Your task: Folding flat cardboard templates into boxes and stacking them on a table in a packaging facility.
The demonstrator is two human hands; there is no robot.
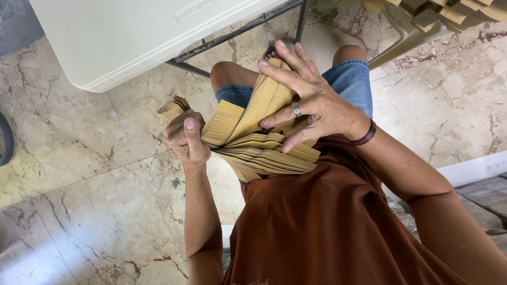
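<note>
Head view, looking down over the lap. We see a thick stack of flat brown paper bags [253,140] held above the knees, fanned open like the leaves of a book. The left hand [186,138] is closed around the stack's left end, thumb laid along the top and fingers curled beneath. The right hand [309,103] rests on the upper leaves with its fingers spread wide and nearly straight, pressing them back; a ring [296,110] sits on one finger and a dark wristband [366,135] circles the wrist. Below lie blue denim shorts [348,79], a rust-brown shirt [327,221] and a marble floor [79,211]. A white folding table [121,37] stands at upper left.
</note>
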